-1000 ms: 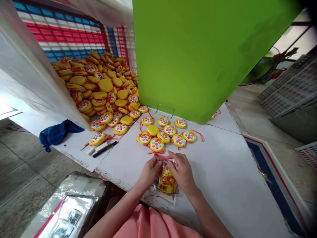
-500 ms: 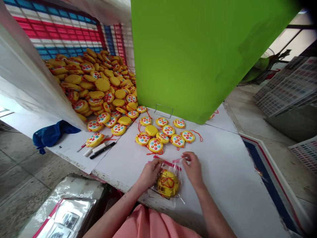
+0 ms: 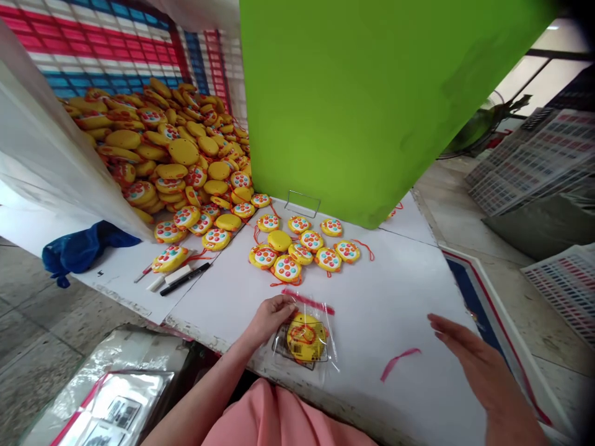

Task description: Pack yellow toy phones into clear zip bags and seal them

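My left hand (image 3: 270, 317) pinches the upper left of a clear plastic bag (image 3: 331, 359) near the table's front edge. Inside the bag lies a round yellow toy (image 3: 304, 334) with an orange cord; along the bag's top runs a pink-red strip (image 3: 311, 301). Off to the right, my right hand (image 3: 469, 353) is open with its fingers stretched out, holding nothing. Between the bag and that hand is a loose pink strip (image 3: 400, 362); whether it rests on the table or is still falling, I cannot tell. Behind the bag sit several yellow toys with coloured buttons (image 3: 287, 269).
A large heap of the same toys (image 3: 181, 152) fills the back left. A green board (image 3: 334, 105) stands behind the table. At left lie a black marker (image 3: 185, 279) and a blue cloth (image 3: 88, 251). Stacked printed bags (image 3: 116, 409) sit below at lower left.
My right hand has moved away from the bag's top, far to the right, and opened. A pink strip has come off it. My left hand still holds the bag.
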`<state>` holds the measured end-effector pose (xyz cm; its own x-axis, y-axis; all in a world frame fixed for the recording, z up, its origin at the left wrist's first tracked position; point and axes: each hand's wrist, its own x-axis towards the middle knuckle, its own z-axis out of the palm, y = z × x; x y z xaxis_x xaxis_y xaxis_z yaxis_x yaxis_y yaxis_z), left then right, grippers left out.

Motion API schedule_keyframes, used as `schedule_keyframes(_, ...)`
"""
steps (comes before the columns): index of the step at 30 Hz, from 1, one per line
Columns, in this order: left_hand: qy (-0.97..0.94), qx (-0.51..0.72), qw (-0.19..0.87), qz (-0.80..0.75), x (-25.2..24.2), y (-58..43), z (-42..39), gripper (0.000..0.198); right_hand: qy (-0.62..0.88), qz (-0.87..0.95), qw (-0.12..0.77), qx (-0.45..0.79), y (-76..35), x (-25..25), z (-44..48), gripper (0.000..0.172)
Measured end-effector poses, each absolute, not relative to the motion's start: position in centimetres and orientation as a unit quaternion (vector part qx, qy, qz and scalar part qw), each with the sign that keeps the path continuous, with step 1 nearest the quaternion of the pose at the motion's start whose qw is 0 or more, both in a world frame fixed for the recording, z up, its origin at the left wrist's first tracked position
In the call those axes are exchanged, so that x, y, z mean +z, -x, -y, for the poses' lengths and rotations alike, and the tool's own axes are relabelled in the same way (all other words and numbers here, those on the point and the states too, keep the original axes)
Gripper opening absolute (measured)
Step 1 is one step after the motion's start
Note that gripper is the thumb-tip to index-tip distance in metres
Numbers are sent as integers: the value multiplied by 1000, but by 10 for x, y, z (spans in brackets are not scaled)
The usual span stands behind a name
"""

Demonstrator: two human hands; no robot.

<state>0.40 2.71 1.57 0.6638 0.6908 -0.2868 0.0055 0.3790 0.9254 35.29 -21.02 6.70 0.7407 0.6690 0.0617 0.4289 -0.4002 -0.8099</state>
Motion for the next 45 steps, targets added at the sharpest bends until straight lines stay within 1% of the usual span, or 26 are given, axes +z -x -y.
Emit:
schedule_keyframes(2, -503, 231, 761, -338, 15, -4, -27, 35, 785, 311, 499, 196, -335, 72, 180, 43)
schedule_keyframes(3, -501, 234, 762, -338, 16, -4, -27, 35, 778, 315, 490, 237, -321, 71, 162, 42)
schedule_keyframes(5, -501, 234, 763, -334, 19, -2, -26, 36, 771, 359, 423, 313, -287, 62, 124, 40)
schedule_keyframes(7, -506, 231, 769, -316, 24, 0, -27, 37, 721, 425, 392, 381, -251, 49, 90, 39)
schedule_keyframes(10, -510, 217, 783, -283, 31, 3, -27, 39, 648, 448, 406, 462, -211, 35, 58, 37)
schedule_keyframes(13, -501, 208, 791, -282, 30, 4, -28, 39, 614, 435, 439, 491, -203, 32, 53, 31)
schedule_keyframes(15, -480, 211, 799, -293, 26, 4, -28, 42, 603, 418, 448, 511, -209, 34, 58, 31)
schedule_keyframes(18, -440, 219, 813, -313, 22, 2, -30, 48, 613, 389, 471, 501, -220, 36, 70, 35)
schedule_keyframes(20, -423, 216, 820, -319, 23, 2, -32, 47, 630, 375, 488, 474, -223, 35, 76, 36)
schedule_keyframes(22, -424, 202, 821, -324, 25, 3, -34, 40, 638, 370, 495, 460, -224, 32, 79, 34)
schedule_keyframes(26, -425, 207, 817, -331, 28, 9, -38, 12, 645, 369, 495, 449, -231, 28, 83, 21)
schedule_keyframes(27, -415, 215, 823, -323, 28, 11, -38, 10, 647, 367, 497, 447, -234, 29, 85, 19)
schedule_keyframes(31, -385, 216, 840, -314, 30, 13, -40, 15, 650, 367, 493, 447, -246, 32, 91, 16)
schedule_keyframes(37, -456, 194, 785, -372, 33, 4, -36, 48, 635, 369, 510, 448, -235, 33, 87, 15)
schedule_keyframes(40, -484, 195, 768, -370, 30, 0, -33, 58, 623, 361, 531, 446, -226, 32, 81, 16)
schedule_keyframes(41, -487, 201, 766, -369, 29, 0, -32, 58, 615, 355, 541, 450, -225, 32, 80, 20)
schedule_keyframes(44, -490, 220, 758, -371, 27, -2, -30, 54, 597, 341, 558, 465, -222, 30, 77, 43)
schedule_keyframes(45, -491, 224, 755, -373, 27, -3, -30, 53, 597, 341, 554, 469, -221, 29, 77, 47)
